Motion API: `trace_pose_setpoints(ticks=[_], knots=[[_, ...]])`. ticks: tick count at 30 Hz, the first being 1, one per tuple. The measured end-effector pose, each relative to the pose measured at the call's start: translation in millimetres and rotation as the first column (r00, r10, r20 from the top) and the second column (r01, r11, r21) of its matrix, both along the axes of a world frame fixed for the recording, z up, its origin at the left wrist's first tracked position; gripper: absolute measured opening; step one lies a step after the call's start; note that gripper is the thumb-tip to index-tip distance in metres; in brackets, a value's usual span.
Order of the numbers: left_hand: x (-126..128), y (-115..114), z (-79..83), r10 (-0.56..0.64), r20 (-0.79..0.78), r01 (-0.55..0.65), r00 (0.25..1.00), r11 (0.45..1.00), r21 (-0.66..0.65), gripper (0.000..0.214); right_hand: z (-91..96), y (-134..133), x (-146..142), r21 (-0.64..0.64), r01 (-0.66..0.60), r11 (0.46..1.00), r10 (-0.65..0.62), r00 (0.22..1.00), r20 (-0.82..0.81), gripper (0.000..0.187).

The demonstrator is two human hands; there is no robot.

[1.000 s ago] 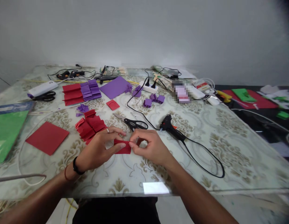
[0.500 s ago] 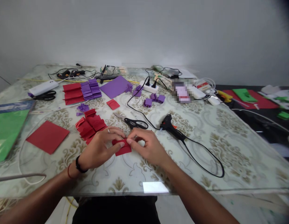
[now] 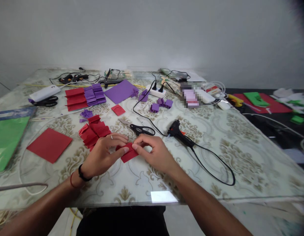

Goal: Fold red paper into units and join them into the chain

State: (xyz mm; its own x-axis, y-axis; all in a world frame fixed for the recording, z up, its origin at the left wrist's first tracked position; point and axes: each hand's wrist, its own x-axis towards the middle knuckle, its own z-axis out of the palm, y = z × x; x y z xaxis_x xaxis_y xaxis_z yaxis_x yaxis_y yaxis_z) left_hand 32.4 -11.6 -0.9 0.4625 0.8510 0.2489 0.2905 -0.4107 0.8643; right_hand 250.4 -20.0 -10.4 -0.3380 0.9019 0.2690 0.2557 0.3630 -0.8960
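Paper [image 3: 128, 156], red and creased, at near side of table [image 3: 105, 195]: pins left part with left hand [image 3: 103, 154], thumb on top; pinches right edge in right hand [image 3: 155, 152], likely to steady the fold; has scissors [image 3: 136, 128] just beyond.

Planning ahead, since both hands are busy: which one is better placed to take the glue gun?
Right, I'd judge: the right hand is nearer the glue gun, which lies to its right; the left hand would likely have to cross over. Both are on the same red paper.
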Motion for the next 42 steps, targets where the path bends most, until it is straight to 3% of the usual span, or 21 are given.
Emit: trace_pose_setpoints(ticks=[6, 13, 21, 29, 35, 42], knots=[[1.2, 0.2, -1.1, -0.046, -0.097, 0.046, 0.994, 0.999, 0.0, 0.014, -2.2, -1.1, 0.5, 0.066, -0.006, 0.998, 0.003, 0.999, 0.039, 0.018], [0.4, -0.8, -1.0, 0.01, -0.026, -0.011, 1.0, 1.0, -0.017, 0.015, 0.5, 0.2, 1.6, -0.024, -0.011, 1.0, 0.012, 0.999, 0.031, 0.013], [2.3, 0.5, 1.3, -0.039, -0.113, 0.039, 0.993, 0.999, -0.001, 0.012, -1.0, -0.6, 1.1, 0.036, -0.034, 0.999, 0.03, 0.996, 0.083, 0.015], [2.8, -0.1, 3.1, -0.008, -0.087, 0.01, 0.996, 1.0, 0.015, 0.014, 1.3, -0.2, 1.1, 0.059, -0.056, 0.997, 0.051, 0.995, 0.085, 0.015], [0.7, -0.2, 3.8, 0.022, -0.041, -0.022, 0.999, 1.0, -0.006, 0.016, -0.3, 0.1, 0.8, 0.025, -0.006, 1.0, 0.003, 0.996, 0.093, 0.014], [1.4, -0.7, 6.6, 0.002, -0.138, -0.005, 0.99, 1.0, -0.02, 0.019, -1.9, 0.9, 0.2, 0.076, -0.034, 0.997, 0.024, 0.992, 0.124, 0.017]])
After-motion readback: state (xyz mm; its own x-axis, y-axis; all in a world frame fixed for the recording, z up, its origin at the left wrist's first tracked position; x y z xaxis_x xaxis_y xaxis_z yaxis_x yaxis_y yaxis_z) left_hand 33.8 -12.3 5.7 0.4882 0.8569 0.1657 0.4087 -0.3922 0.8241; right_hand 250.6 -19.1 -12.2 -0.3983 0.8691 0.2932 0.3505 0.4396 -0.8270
